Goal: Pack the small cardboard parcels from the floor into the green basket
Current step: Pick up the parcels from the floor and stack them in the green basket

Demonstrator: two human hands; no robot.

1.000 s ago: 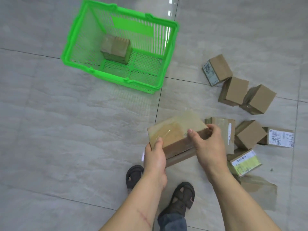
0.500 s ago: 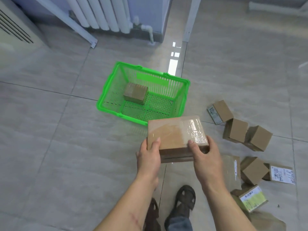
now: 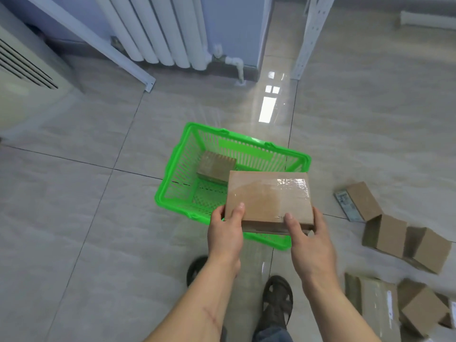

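Change since the earlier frame: the flat parcel [image 3: 269,199], formerly low over the floor tiles short of the basket, had been carried forward and now overlapped the near right part of the green basket [image 3: 172,183], covering its rim at about 5 o'clock. Held item: one flat cardboard parcel, taped, glossy strip on the upper face toward 1 o'clock; carried roughly level. Left hand [image 3: 225,233]: closed on the parcel's near left corner, thumb on top, fingers beneath and out of sight. Right hand [image 3: 309,239]: closed on the near right corner in like manner. Basket contents: one small parcel in basket [image 3: 216,167], lying toward the far left corner, at 11 o'clock of the held one; the remaining mesh floor showed bare. Stock outstanding: loose parcels on the floor [image 3: 383,232] at 3 to 5 o'clock of the hands, several small cubes and at least one flat piece, the lowest partly cut off by the frame edge. Other fixtures: radiator [image 3: 158,30] at 11 o'clock, far. Assessment: the carry appeared all but done; the parcel seemed placed for lowering into the free right half of the basket, which would make the second item packed, with most of the lot yet to follow.
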